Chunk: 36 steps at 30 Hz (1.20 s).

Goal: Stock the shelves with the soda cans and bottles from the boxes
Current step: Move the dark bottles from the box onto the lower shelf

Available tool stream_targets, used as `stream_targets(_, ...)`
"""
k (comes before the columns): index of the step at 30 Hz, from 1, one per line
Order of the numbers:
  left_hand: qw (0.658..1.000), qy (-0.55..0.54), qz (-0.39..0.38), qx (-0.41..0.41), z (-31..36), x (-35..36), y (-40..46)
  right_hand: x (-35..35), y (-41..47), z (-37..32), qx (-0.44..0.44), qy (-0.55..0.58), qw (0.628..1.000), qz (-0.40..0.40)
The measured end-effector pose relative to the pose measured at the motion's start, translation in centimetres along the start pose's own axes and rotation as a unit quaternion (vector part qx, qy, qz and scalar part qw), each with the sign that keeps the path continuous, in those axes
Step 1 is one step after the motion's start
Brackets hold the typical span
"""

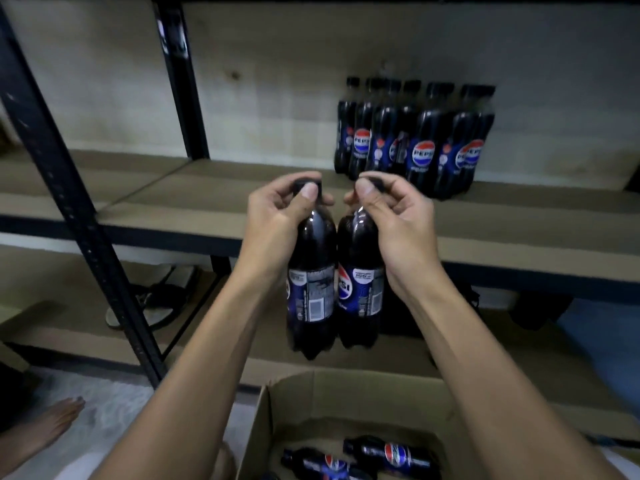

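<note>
While both hands grip bottles, shelved bottles (pixel 414 140) stand behind.

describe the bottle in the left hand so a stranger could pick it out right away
Start at the open cardboard box at the bottom and look up to the two dark bottles hanging by their caps. The left hand pinches the left bottle. Unlike its neighbour, it shows a barcode panel, not the round logo.

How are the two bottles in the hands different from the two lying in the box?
The held bottles hang upright in the air; the box bottles lie on their sides. The left hand and right hand grip the held ones by their caps; nothing touches the box ones. All are dark Pepsi bottles.
</note>
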State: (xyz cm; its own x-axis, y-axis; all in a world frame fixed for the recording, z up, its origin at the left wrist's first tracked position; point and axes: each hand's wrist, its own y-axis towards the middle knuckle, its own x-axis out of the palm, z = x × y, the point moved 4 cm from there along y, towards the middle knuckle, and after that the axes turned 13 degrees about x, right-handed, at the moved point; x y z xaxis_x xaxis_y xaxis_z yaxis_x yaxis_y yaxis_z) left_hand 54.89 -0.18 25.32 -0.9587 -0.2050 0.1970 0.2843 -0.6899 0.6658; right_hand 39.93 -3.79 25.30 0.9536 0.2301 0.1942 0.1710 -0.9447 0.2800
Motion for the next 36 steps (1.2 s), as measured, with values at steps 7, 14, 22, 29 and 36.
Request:
stream_targets(7, 0.999, 0.008, 0.011, 0.041, 2.7, 1.4, 9.2, 1.9, 7.1, -5.8, -0.070, 0.006, 0.997, 0.016)
stream_targets(14, 0.995, 0.064, 0.044, 0.070, -0.8, 1.4, 13.0, 2.2, 11.8, -4.4, -0.081, -0.012, 0.996, 0.039)
stream_targets(22, 0.974, 0.158, 0.064, 0.151, -3.9, 2.0, 15.1, 2.0, 15.5, -2.5, -0.107, -0.063, 0.990, 0.073)
stream_targets(29, 0.956, 0.215, 0.030, 0.196, -7.0, 1.5, 11.3, 0.8, 12.8, 2.8, -0.084, -0.154, 0.983, 0.052)
stream_targets(36, 0.962, 0.229, -0.068, 0.132, -11.5, -1.0, 6.7, -0.8, 11.8, 6.0, -0.044, -0.205, 0.978, -0.017)
